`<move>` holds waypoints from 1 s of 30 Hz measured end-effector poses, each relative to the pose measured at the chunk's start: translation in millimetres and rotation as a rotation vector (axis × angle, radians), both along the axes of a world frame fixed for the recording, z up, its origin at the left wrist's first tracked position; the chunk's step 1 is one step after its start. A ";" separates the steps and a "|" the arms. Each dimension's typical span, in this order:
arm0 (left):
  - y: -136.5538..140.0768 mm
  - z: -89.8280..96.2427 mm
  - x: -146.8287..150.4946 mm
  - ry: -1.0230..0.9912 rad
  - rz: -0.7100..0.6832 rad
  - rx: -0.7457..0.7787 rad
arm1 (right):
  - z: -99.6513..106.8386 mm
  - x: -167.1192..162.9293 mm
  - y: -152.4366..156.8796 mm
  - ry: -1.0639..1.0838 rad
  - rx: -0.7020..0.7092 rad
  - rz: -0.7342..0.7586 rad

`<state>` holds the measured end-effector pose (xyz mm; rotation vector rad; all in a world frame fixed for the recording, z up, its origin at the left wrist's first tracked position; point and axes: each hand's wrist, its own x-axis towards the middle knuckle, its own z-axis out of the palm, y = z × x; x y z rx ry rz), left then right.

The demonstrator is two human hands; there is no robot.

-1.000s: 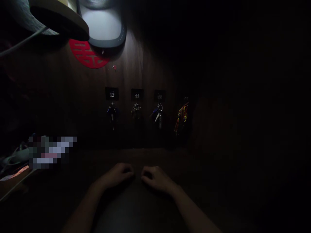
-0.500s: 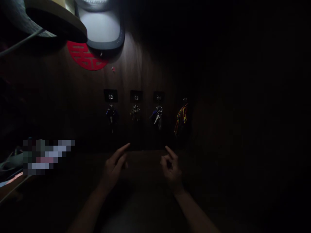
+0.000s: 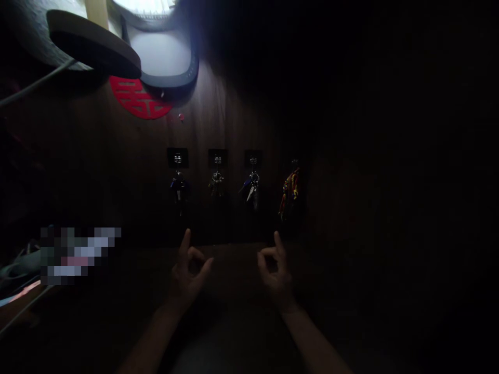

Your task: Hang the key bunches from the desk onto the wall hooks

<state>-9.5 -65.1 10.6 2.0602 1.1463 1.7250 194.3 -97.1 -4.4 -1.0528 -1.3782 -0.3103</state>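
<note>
My left hand (image 3: 191, 272) is held up low in the view, index finger pointing up and thumb apart from a bent finger; it is open and holds nothing. To its right, my right hand (image 3: 276, 272) also points its index finger up. Its thumb and a bent finger come close together around a gap, with nothing seen between them. Beyond the hands, key bunches hang from wall hooks: one with a dark fob (image 3: 179, 188), a small bunch (image 3: 217, 179) and one with silver keys (image 3: 253, 189). A multicoloured braided cord (image 3: 290, 189) hangs at the right.
A lit lamp-like device (image 3: 161, 57) is at the top, beside a dark round disc (image 3: 93, 44) with a pale cable (image 3: 35, 85). A red paper-cut (image 3: 146, 106) is on the dark wood panel. Cluttered items, partly pixelated, lie at the left. The right side is too dark to make out.
My left index finger has swung from pointing right to pointing up, and the left thumb has spread out. My right index finger has turned more upright. The view has tilted slightly up.
</note>
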 end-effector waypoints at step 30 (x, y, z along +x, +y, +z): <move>-2.6 26.1 -9.9 -0.606 -0.725 -0.543 | 38.9 9.1 -15.9 0.761 -0.369 0.941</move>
